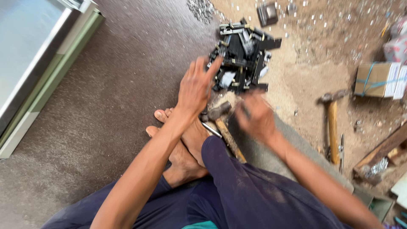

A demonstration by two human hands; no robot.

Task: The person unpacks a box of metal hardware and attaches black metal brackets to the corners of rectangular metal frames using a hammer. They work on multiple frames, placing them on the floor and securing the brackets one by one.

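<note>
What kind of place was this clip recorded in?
Probably an informal floor-level workshop. A pile of black metal parts lies on the sandy ground, with two wooden-handled hammers nearby and a cardboard box.

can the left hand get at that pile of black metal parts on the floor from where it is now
Probably yes. The left hand already stretches over the near edge of the pile of black metal parts, fingers spread, with nothing between them.

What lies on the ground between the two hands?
In the head view, a hammer lies between the left hand and the right hand, its head near the pile of black parts.
</note>
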